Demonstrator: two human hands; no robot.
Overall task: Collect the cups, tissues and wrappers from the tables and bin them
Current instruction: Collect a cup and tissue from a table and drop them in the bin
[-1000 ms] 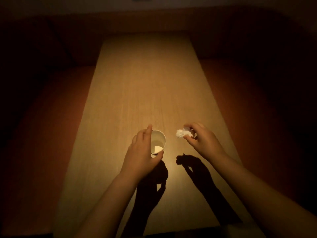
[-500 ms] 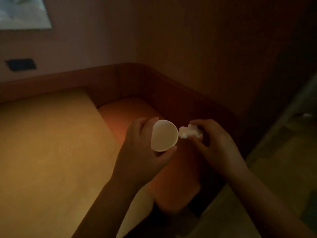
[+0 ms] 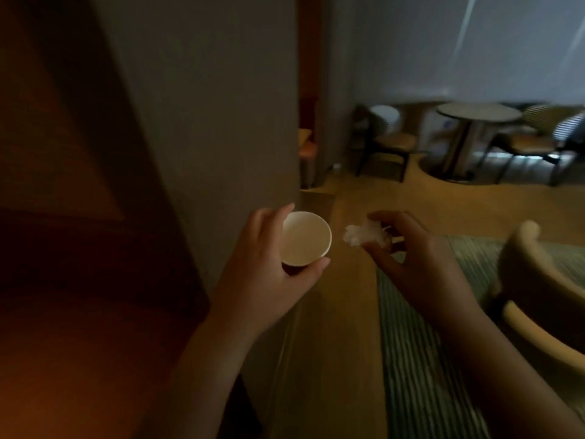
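Cup [image 3: 305, 239] is sitting in my left hand [image 3: 262, 274], fingers curling round it; my right hand [image 3: 418, 267] is pinching a crumpled white tissue [image 3: 364, 234] just beside it.

A grey wall [image 3: 221, 122] stands just left of the left hand [image 3: 269, 274] and its grip on the cup [image 3: 305, 239], closing that side. A narrow open gap lies between that grip and the right hand [image 3: 418, 264] pinching the tissue [image 3: 364, 234]. Near the pinch's right a chair [image 3: 538, 280] blocks. Ahead of both grips the floor [image 3: 348, 201] runs open to a far table [image 3: 478, 110].
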